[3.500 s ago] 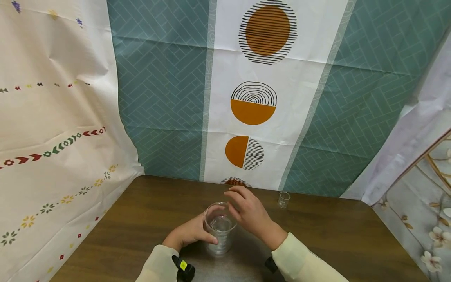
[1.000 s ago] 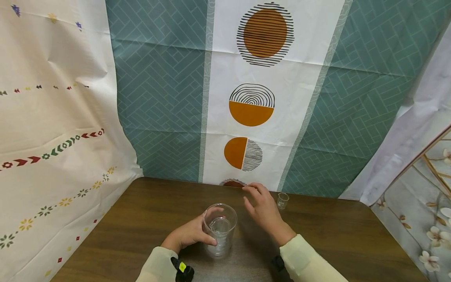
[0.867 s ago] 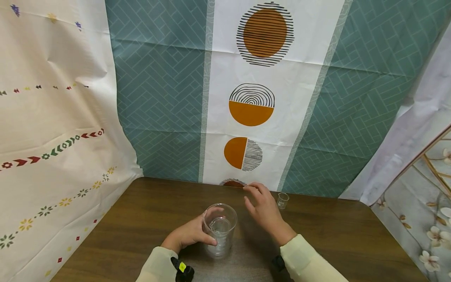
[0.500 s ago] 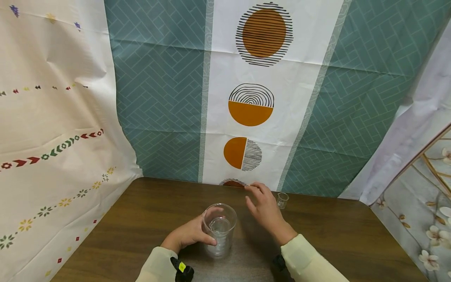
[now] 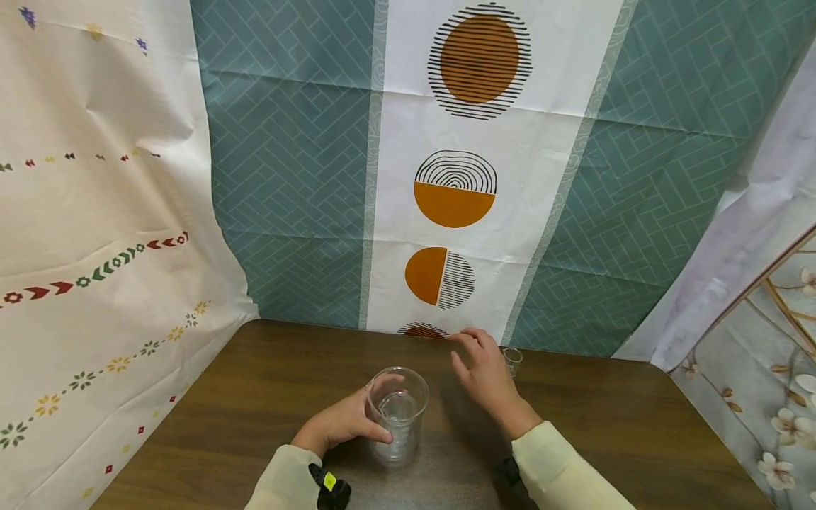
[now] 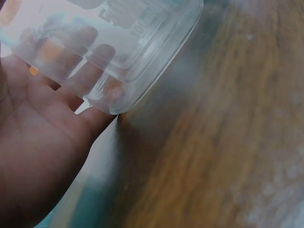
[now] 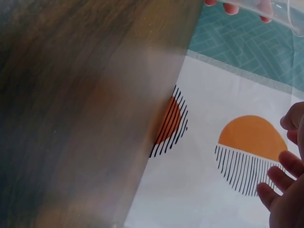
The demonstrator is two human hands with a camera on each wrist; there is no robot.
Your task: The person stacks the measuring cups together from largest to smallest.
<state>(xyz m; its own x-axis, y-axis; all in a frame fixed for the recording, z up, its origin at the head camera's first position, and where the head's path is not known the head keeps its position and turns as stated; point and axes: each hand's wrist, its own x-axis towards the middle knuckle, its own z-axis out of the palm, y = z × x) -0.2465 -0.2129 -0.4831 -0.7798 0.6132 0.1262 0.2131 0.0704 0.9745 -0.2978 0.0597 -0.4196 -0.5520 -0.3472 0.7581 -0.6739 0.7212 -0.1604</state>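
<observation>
In the head view, my left hand [image 5: 347, 423] grips a large clear beaker [image 5: 403, 445] upright on the table, fingers behind it and thumb across its near side. A smaller clear vessel seems to sit inside; the see-through walls make this hard to tell. Pale printed marks show on the beaker [image 6: 156, 23] in the left wrist view. My right hand [image 5: 487, 375] is raised to the right of the beaker, apart from it. Its fingers are loosely bent and hold nothing, as the right wrist view confirms. Behind it stands a tiny clear beaker [image 5: 513, 363], partly hidden.
The brown wooden table [image 5: 612, 432] runs back to a hanging green and white cloth [image 5: 299, 177] with orange circles. A cream patterned cloth [image 5: 115, 234] hangs at the left, a floral one [image 5: 771, 411] at the right.
My right hand has moved from the large beaker's rim to the right, shifting slightly further in the last half second and partly covering the tiny beaker. The left hand's hold looks the same.
</observation>
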